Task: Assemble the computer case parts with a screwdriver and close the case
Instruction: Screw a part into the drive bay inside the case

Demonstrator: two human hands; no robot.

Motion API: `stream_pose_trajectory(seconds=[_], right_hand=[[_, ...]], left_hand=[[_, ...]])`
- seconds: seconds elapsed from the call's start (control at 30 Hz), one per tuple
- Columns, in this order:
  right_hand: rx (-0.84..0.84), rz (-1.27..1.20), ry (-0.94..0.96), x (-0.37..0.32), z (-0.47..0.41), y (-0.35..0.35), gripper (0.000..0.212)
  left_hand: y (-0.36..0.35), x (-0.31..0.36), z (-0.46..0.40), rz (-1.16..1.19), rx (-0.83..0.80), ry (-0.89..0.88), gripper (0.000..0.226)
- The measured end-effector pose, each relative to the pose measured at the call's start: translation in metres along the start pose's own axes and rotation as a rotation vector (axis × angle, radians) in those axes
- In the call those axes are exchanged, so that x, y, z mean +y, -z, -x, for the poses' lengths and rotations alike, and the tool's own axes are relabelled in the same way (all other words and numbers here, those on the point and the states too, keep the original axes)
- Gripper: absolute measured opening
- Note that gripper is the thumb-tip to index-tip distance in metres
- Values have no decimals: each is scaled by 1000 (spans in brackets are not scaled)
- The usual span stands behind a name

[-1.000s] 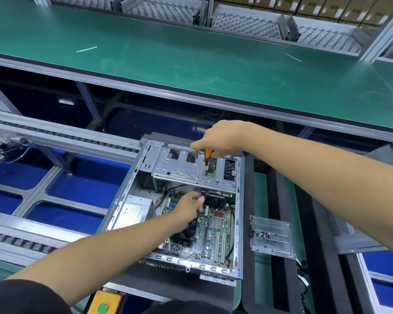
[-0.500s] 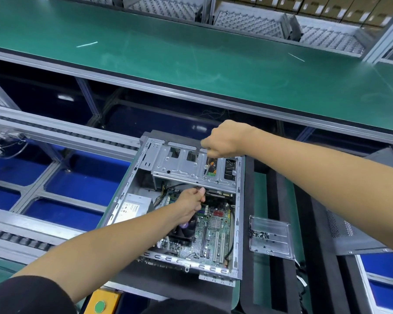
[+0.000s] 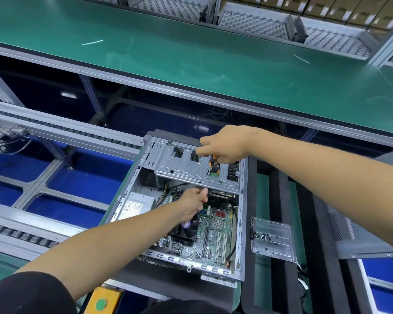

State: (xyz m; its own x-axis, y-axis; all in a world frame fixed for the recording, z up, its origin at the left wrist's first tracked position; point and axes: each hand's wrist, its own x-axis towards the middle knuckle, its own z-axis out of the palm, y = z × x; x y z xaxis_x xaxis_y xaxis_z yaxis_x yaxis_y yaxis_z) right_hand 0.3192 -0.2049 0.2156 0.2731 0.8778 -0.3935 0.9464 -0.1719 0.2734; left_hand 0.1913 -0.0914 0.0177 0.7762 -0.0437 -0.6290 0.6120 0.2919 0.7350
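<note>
Your right hand [image 3: 227, 143] grips the screwdriver [image 3: 212, 163], tip down on the drive cage [image 3: 191, 168], while your left hand [image 3: 192, 203] pinches the cage's lower edge. The computer case [image 3: 179, 211] lies open before you. By my reckoning you're mid-screwing; the side panel [image 3: 359, 234], off to the right, is not yet fitted.

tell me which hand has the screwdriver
The right hand, over the silver metal drive cage, holds the orange-and-black screwdriver. The left hand is lower, at the cage's front edge.
</note>
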Motion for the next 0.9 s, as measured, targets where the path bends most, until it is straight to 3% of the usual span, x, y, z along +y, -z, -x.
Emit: stream_pose_trajectory(seconds=[0.07,0.2,0.33,0.4,0.5,0.63,0.73,0.83,0.9], right_hand=[[-19,26,14,0,1,0,36],[-9,-228,-208,-4,-3,-1,8],[-115,-348,-410,-4,-3,2,22],[-150,-335,-390,-4,-4,6,19],[-155,-323,-222,-4,-4,17,43],[-141,-172,-69,-7,-9,21,22],[-122,-258,-138,-8,-11,22,6],[-111,-342,-286,-8,-10,19,18],[-117,-348,-332,-9,-9,15,15]], left_hand=[[1,0,0,1,1,2,53],[1,1,-2,3,3,9,56],[2,0,-4,-12,-3,12,53],[2,0,-4,-26,-8,16,50],[3,1,-3,-20,-9,25,48],[3,2,-1,-7,-15,27,52],[3,3,1,24,-7,41,56],[3,3,2,21,-10,48,56],[3,4,2,26,-5,46,57]])
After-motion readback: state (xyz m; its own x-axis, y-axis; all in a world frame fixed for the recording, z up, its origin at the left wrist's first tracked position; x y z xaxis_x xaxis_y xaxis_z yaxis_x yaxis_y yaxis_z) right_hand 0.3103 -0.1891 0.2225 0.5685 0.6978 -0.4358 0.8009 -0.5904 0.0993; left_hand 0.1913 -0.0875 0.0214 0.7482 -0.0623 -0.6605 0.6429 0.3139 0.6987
